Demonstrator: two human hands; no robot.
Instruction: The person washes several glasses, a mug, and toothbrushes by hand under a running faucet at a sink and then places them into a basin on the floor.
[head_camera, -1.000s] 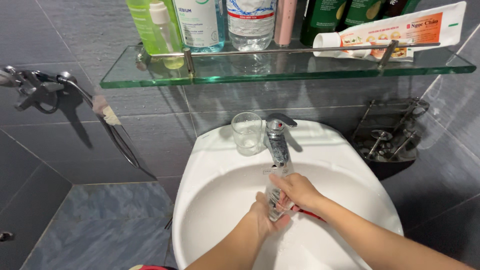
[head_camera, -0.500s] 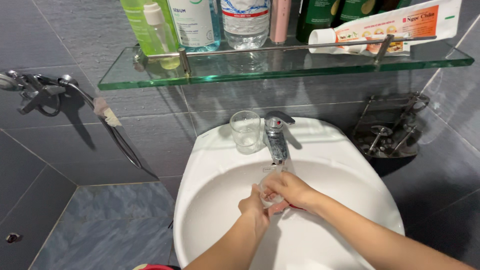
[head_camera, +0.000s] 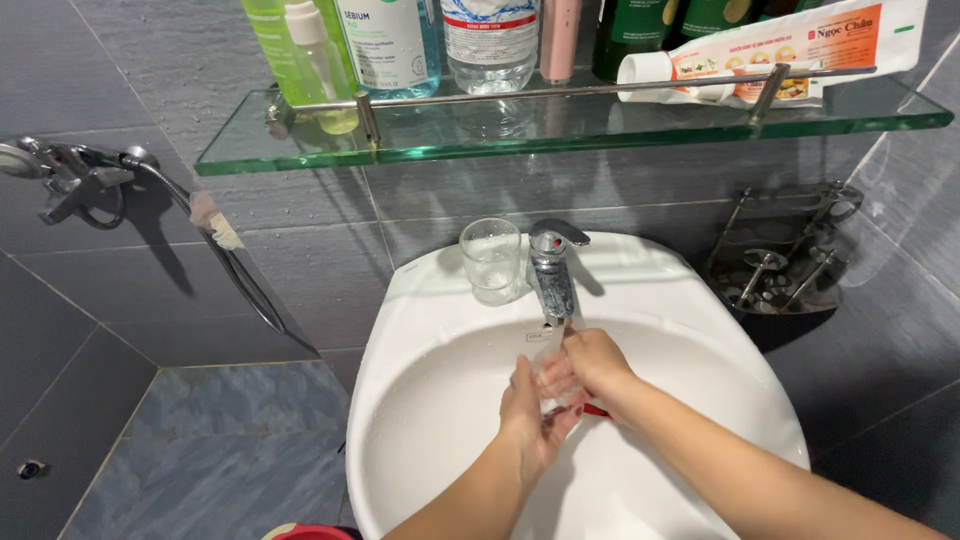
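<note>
Both my hands meet under the chrome faucet (head_camera: 551, 272) over the white sink (head_camera: 430, 400). My left hand (head_camera: 528, 425) cups a small clear glass (head_camera: 549, 378) from below and from the left. My right hand (head_camera: 592, 362) grips the glass from the right, its fingers over the rim. The glass is blurred and partly hidden by my fingers. A thin red object (head_camera: 598, 410) pokes out under my right hand; I cannot tell what it is. A second clear glass (head_camera: 491, 258) stands on the sink rim, left of the faucet.
A glass shelf (head_camera: 600, 125) above carries bottles (head_camera: 385, 45) and a toothpaste tube (head_camera: 790, 45). A metal wire rack (head_camera: 785, 255) hangs on the right wall. On the left wall, a spray head with hose (head_camera: 75, 180). Grey tiles all around.
My hands have risen closer to the faucet spout with the glass. My left hand has turned more upright against the glass, and my right hand has shifted up and right.
</note>
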